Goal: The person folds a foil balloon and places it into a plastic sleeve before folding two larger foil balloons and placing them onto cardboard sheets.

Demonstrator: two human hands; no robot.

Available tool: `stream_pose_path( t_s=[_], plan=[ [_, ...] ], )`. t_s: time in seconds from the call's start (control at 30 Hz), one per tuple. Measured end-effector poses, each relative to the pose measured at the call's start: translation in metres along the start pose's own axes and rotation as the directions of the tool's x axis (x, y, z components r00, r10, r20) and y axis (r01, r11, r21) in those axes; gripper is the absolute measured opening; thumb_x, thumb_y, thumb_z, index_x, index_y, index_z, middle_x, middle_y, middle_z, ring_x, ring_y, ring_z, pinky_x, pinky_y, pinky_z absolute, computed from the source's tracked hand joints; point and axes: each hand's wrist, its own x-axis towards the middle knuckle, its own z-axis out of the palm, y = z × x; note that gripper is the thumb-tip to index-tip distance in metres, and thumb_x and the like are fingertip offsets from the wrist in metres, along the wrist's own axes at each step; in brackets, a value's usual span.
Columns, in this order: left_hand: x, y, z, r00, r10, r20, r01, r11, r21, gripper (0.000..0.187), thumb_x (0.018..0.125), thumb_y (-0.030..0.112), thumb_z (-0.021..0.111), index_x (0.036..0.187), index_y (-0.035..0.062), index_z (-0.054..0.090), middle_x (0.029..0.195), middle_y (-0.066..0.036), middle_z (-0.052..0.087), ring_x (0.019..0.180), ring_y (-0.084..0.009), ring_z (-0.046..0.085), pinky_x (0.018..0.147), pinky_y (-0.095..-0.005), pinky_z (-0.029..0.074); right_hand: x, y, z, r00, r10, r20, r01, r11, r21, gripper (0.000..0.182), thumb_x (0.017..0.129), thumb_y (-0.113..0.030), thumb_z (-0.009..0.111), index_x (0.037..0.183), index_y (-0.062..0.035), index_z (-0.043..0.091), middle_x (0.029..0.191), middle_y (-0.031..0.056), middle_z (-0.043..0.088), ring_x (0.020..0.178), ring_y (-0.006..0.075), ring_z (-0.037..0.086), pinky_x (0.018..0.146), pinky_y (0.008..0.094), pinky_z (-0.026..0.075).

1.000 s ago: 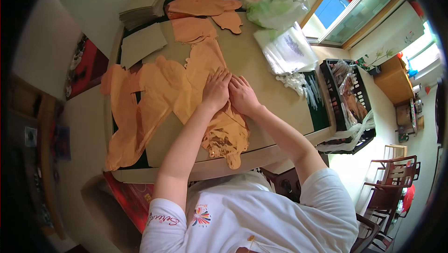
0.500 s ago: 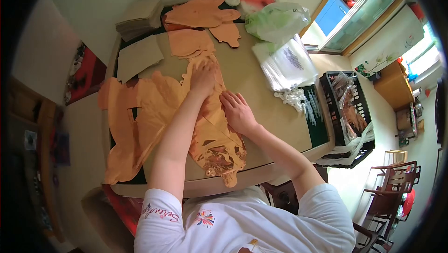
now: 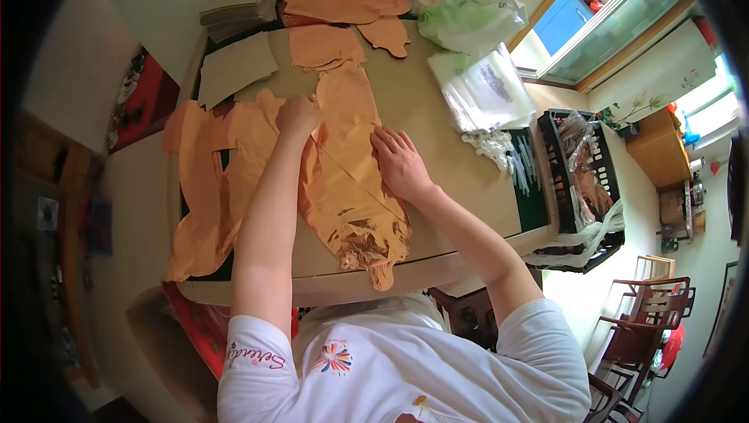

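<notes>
A flat orange foil balloon (image 3: 343, 165) lies lengthwise on the table in front of me, its shiny crumpled end and small tab towards my body. My left hand (image 3: 299, 117) is closed at the balloon's upper left edge, with the foil's edge at its curled fingers; the fingertips are partly hidden. On the right edge rests my right hand (image 3: 402, 164), fingers stretched out and lying flat. More flat orange foil balloons (image 3: 199, 197) lie to the left, partly behind my left forearm. Beyond the far end is a small stack of orange foil pieces (image 3: 324, 47).
Cardboard sheets (image 3: 238, 68) lie at the back left, near a taller stack (image 3: 240, 5). Further orange balloons (image 3: 343, 0) are at the back. Clear plastic bags (image 3: 484, 91), white ribbon (image 3: 491, 148) and thin straws (image 3: 525, 161) lie right. A black crate (image 3: 581, 189) stands beside the table.
My left hand has moved left from the balloon's upper middle to its left edge, its fingers now curled. The foil lies flatter and wider. My right hand stays at the right edge.
</notes>
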Motion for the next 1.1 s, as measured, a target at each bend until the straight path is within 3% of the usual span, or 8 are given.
stream_pose_path(
  t_s=[0.23, 0.43, 0.53, 0.63, 0.73, 0.93, 1.03, 1.1],
  plan=[
    [-0.017, 0.010, 0.012, 0.991, 0.027, -0.133, -0.068, 0.948, -0.312, 0.034, 0.088, 0.034, 0.059, 0.098, 0.0017, 0.059, 0.097, -0.019, 0.067, 0.095, -0.0359, 0.065, 0.079, -0.0456, 0.051, 0.001, 0.000, -0.001, 1.000, -0.011, -0.001, 0.011, 1.000, -0.008, 0.041, 0.092, -0.015, 0.048, 0.131, -0.0009, 0.048, 0.138, 0.0146, 0.047, 0.132, 0.0295, 0.040, 0.110, 0.0446, 0.030],
    [-0.029, 0.013, 0.023, 0.983, 0.081, -0.165, -0.108, 0.980, -0.165, 0.037, 0.084, 0.036, 0.065, 0.099, 0.0029, 0.054, 0.094, -0.019, 0.067, 0.090, -0.0368, 0.064, 0.076, -0.0451, 0.050, 0.000, 0.000, -0.001, 1.000, -0.022, 0.002, 0.022, 0.999, -0.034, 0.042, 0.093, -0.015, 0.048, 0.132, -0.0006, 0.047, 0.139, 0.0149, 0.047, 0.132, 0.0298, 0.040, 0.110, 0.0450, 0.030],
    [-0.041, 0.028, 0.010, 0.992, -0.002, -0.126, -0.035, 0.957, -0.289, 0.038, 0.084, 0.034, 0.066, 0.102, 0.0034, 0.053, 0.094, -0.018, 0.067, 0.091, -0.0366, 0.064, 0.076, -0.0455, 0.050, 0.000, -0.001, -0.001, 1.000, -0.004, 0.006, 0.004, 1.000, -0.024, 0.041, 0.094, -0.015, 0.047, 0.132, -0.0007, 0.047, 0.138, 0.0148, 0.047, 0.132, 0.0300, 0.040, 0.109, 0.0452, 0.030],
    [-0.026, 0.024, 0.021, 0.994, 0.012, -0.112, -0.023, 0.995, -0.101, 0.036, 0.085, 0.028, 0.063, 0.108, 0.0034, 0.051, 0.094, -0.017, 0.068, 0.092, -0.0360, 0.066, 0.075, -0.0449, 0.053, 0.002, -0.001, -0.002, 1.000, -0.005, 0.009, 0.006, 1.000, -0.025, 0.041, 0.094, -0.016, 0.047, 0.132, -0.0010, 0.047, 0.137, 0.0147, 0.048, 0.132, 0.0302, 0.040, 0.109, 0.0456, 0.030],
    [-0.010, 0.020, 0.027, 0.995, -0.015, -0.098, -0.006, 0.978, -0.208, 0.039, 0.081, 0.030, 0.068, 0.105, 0.0039, 0.054, 0.099, -0.015, 0.068, 0.094, -0.0359, 0.064, 0.078, -0.0448, 0.050, 0.001, -0.002, -0.002, 1.000, -0.003, 0.006, 0.004, 1.000, -0.012, 0.041, 0.095, -0.017, 0.047, 0.132, -0.0011, 0.047, 0.137, 0.0147, 0.048, 0.132, 0.0303, 0.040, 0.110, 0.0457, 0.030],
    [-0.015, 0.032, 0.027, 0.987, 0.133, -0.093, -0.139, 0.989, -0.055, 0.023, 0.087, 0.018, 0.057, 0.105, 0.0028, 0.058, 0.100, -0.016, 0.068, 0.096, -0.0347, 0.065, 0.078, -0.0441, 0.053, 0.001, 0.000, 0.000, 0.999, 0.013, 0.034, -0.013, 1.000, -0.022, 0.043, 0.093, -0.016, 0.047, 0.132, -0.0003, 0.046, 0.139, 0.0155, 0.045, 0.133, 0.0305, 0.038, 0.111, 0.0454, 0.028],
    [-0.014, 0.042, 0.028, 0.971, 0.119, -0.208, -0.129, 0.991, -0.035, 0.021, 0.088, 0.016, 0.055, 0.104, 0.0029, 0.058, 0.100, -0.015, 0.068, 0.096, -0.0343, 0.065, 0.078, -0.0440, 0.053, 0.001, 0.003, 0.002, 0.999, 0.002, 0.047, -0.002, 1.000, -0.008, 0.047, 0.088, -0.014, 0.049, 0.133, -0.0002, 0.045, 0.141, 0.0157, 0.044, 0.135, 0.0303, 0.037, 0.112, 0.0452, 0.027],
    [-0.017, 0.044, 0.026, 0.981, 0.107, -0.164, -0.130, 0.982, -0.137, 0.019, 0.089, 0.015, 0.054, 0.103, 0.0028, 0.057, 0.100, -0.014, 0.068, 0.095, -0.0344, 0.065, 0.078, -0.0451, 0.052, 0.000, 0.003, 0.001, 0.999, 0.000, 0.038, 0.001, 1.000, -0.006, 0.050, 0.085, -0.013, 0.051, 0.133, 0.0000, 0.045, 0.141, 0.0157, 0.044, 0.135, 0.0302, 0.037, 0.112, 0.0451, 0.027]
  ],
)
